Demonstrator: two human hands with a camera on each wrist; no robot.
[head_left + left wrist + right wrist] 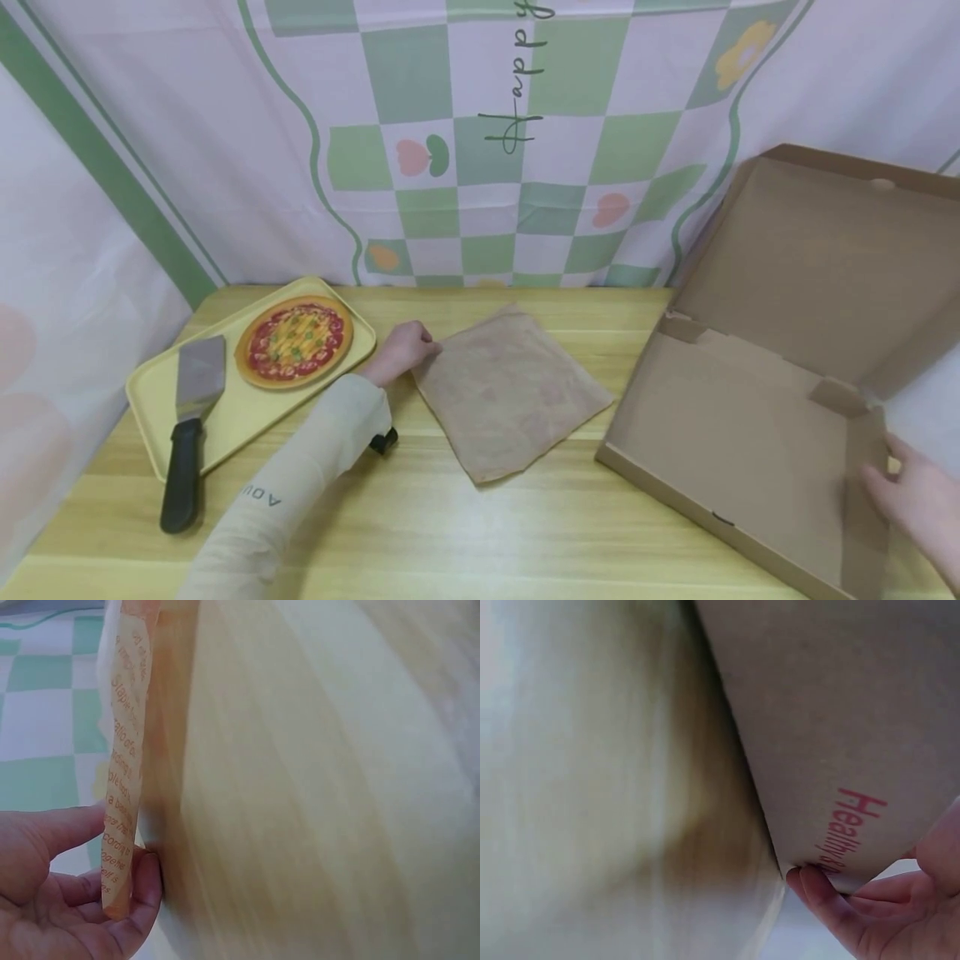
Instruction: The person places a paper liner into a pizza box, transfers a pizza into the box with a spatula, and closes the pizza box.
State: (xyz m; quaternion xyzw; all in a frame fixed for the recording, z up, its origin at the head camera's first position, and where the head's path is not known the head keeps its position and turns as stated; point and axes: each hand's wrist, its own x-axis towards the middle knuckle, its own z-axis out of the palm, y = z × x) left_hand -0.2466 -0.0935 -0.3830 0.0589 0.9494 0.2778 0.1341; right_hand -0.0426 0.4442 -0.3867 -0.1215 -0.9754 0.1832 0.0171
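My left hand (403, 348) pinches the left corner of a square sheet of brown paper (513, 396) on the table. In the left wrist view, the sheet's edge (124, 757), printed with small orange text, passes between thumb and fingers. My right hand (917, 498) grips the right side wall of an opened cardboard pizza box (738, 429), its lid tipped up at the back. Seen from the right wrist, fingertips (810, 883) sit at the box's lower edge, beside red lettering on the outside (840, 735).
At the left, a pale yellow tray (247, 433) carries a pizza (296, 342) and a spatula (201, 375), whose black handle juts over the front rim. A checked curtain (495, 200) hangs behind the wooden table (465, 533).
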